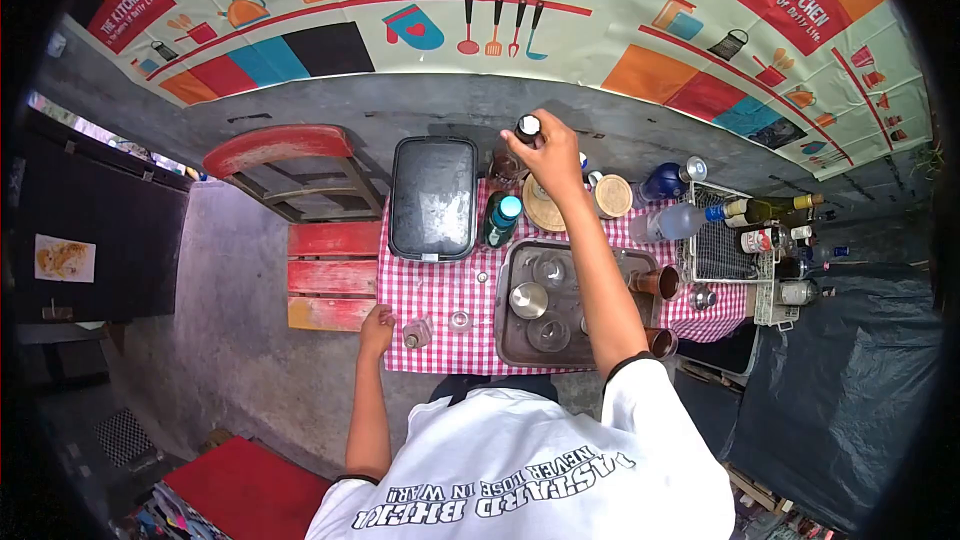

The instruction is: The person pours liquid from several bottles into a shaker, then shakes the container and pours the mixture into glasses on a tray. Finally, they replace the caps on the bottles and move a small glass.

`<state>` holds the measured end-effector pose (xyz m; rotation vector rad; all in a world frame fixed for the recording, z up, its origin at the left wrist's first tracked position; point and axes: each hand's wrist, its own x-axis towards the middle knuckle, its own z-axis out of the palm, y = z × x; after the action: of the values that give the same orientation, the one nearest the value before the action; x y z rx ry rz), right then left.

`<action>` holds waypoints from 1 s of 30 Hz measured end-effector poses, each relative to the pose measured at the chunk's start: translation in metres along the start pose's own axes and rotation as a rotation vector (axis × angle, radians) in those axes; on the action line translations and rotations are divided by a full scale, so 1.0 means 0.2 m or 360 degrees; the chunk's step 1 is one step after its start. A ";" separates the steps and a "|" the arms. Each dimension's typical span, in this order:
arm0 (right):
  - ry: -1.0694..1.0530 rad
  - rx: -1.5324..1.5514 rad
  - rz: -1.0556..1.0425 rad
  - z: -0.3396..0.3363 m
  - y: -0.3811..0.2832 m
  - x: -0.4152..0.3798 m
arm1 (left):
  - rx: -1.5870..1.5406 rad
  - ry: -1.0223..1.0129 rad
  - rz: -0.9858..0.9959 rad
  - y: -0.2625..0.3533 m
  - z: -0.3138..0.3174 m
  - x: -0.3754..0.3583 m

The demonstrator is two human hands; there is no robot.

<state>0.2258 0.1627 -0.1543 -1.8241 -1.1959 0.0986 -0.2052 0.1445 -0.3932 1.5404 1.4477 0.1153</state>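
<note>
My right hand reaches across to the back of the table, closed around the top of a bottle with a dark neck and a white-topped cap. Most of that bottle's body is hidden or hard to make out. At the table's left edge, my left hand rests with loosely bent fingers and nothing visible in it. Just right of it stands a small clear glass bottle, with a small glass beside that. A small metal cap lies farther back on the checked cloth.
A brown tray holds a metal cup and clear glasses. Behind stand a black lidded box, a teal-capped bottle and round-lidded jars. Several bottles and a wire basket stand right; a red chair is left.
</note>
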 end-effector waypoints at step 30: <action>-0.0472 -0.0344 0.0143 -0.19 0.01 -0.21 | -0.0091 0.0122 0.0103 -0.05 0.03 -0.02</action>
<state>0.2232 0.1057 -0.1502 -2.1069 -1.3716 0.3109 -0.2098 0.1363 -0.4014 1.5508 1.4421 0.2547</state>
